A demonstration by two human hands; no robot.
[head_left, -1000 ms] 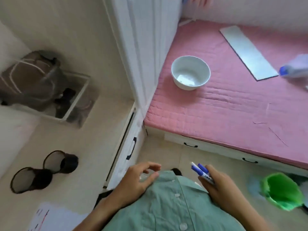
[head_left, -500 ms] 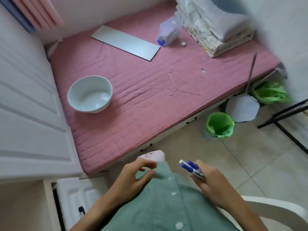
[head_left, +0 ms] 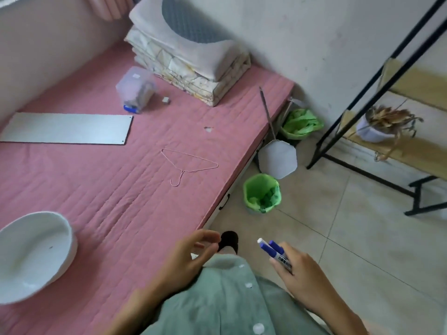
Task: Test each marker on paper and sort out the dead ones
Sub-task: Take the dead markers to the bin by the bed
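A pink quilted mattress (head_left: 108, 189) with stitched lines fills the left and centre of the frame. Folded bedding (head_left: 191, 68), soft and pale, lies stacked at the upper centre. A smooth white bowl (head_left: 31, 257) sits at the lower left. A flat grey rectangular board (head_left: 67, 128) lies at the left, with a clear plastic box (head_left: 135, 89) above it and a thin wire hanger (head_left: 188, 164) in the centre. On the tiled floor at the right of centre stands a small bin with a green bag (head_left: 262, 193).

At the bottom centre, the left hand (head_left: 186, 264) hovers with loosely curled fingers and grips nothing. At the lower right, the right hand (head_left: 304, 279) holds two markers (head_left: 274, 250) with blue caps; their bodies lie between the fingers and thumb, and the caps stick out beyond the fingertips toward the upper left.
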